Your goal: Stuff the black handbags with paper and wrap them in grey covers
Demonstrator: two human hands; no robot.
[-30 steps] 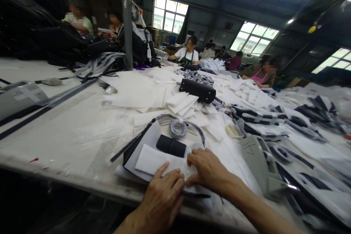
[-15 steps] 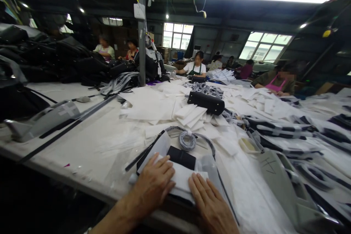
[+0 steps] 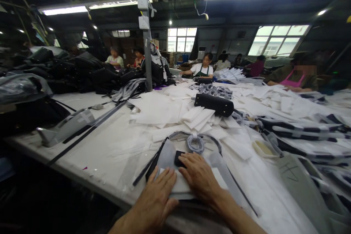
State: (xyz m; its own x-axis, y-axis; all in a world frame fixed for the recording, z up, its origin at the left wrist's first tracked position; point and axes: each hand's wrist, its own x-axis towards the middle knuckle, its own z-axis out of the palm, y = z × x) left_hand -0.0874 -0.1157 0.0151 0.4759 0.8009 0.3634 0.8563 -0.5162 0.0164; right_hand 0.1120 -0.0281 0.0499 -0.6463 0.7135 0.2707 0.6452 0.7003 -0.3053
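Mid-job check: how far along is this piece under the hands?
Done: the white sheet lies flat, folded. In hand: the left hand and right hand press open-palmed on it, the right reaching onto the small black pouch. Left: the coiled grey strap lies loose beyond them, and the black handbag farther back sits unwrapped.

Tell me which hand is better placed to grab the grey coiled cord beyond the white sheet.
Probably the right hand: its fingertips lie on the small black piece, just short of the coiled cord. The left hand lies flat on the white sheet, farther from it.
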